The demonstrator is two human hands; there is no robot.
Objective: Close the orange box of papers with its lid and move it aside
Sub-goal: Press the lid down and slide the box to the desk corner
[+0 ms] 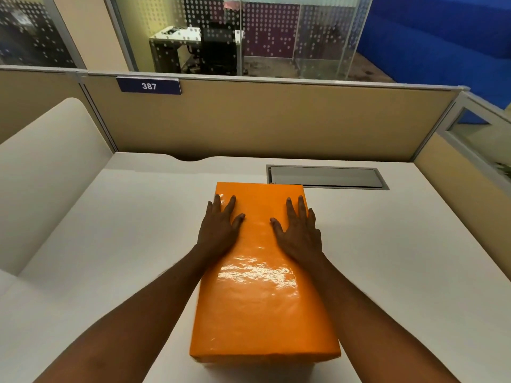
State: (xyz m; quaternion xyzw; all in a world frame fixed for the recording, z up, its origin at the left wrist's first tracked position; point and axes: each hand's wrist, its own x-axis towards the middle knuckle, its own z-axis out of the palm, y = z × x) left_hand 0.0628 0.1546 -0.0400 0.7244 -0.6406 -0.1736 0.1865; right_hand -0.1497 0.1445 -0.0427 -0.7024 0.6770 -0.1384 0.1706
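A glossy orange box (262,305) stands lengthwise in the middle of the white desk, its orange lid (258,205) sitting on top and covering it, so no papers show. My left hand (219,226) lies flat on the far left part of the lid, fingers spread. My right hand (300,230) lies flat on the far right part, fingers spread too. Both palms press on the lid; neither hand grips anything. A thin seam of the lid's edge shows along the box's near end.
The white desk (124,244) is bounded by tan partition walls (276,120) at the back and right. A grey cable hatch (326,176) is set in the desk just beyond the box. A cream curved panel (49,167) rises at the left.
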